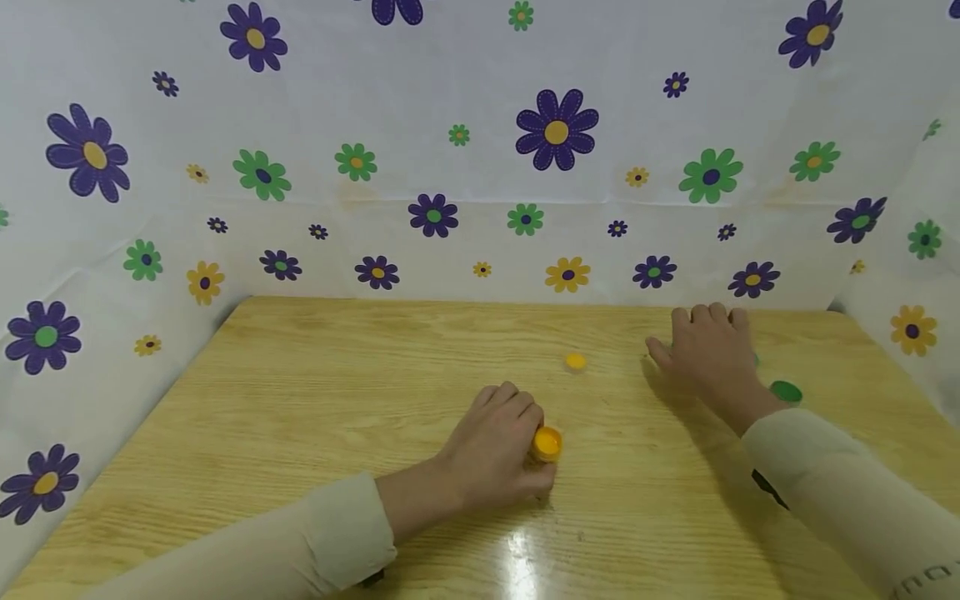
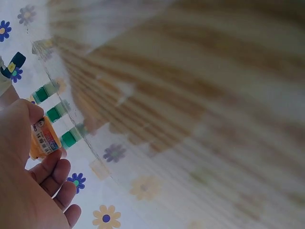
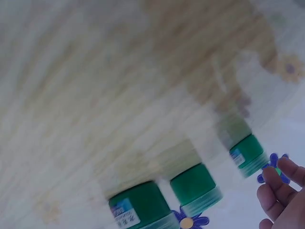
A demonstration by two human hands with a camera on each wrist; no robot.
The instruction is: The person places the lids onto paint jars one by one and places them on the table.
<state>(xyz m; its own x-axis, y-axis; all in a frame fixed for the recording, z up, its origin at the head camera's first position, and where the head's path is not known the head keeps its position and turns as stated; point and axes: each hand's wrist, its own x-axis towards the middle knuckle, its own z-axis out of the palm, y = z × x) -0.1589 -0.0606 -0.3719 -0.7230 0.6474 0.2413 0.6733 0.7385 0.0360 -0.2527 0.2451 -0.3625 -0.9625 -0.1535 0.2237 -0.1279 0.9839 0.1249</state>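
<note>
In the head view my left hand grips a small orange-yellow paint jar low over the table. The left wrist view shows the label of this jar between thumb and fingers. My right hand reaches to the far right of the table, palm down, fingers loosely bent. In the right wrist view its fingertips are right beside the farthest green paint jar, with nothing gripped. Two more green jars, a middle one and a nearer one, stand in line with it.
A small yellow round piece lies on the wooden table between the hands, farther back. One green jar shows beside the right wrist. A flowered cloth hangs along the table's back and sides.
</note>
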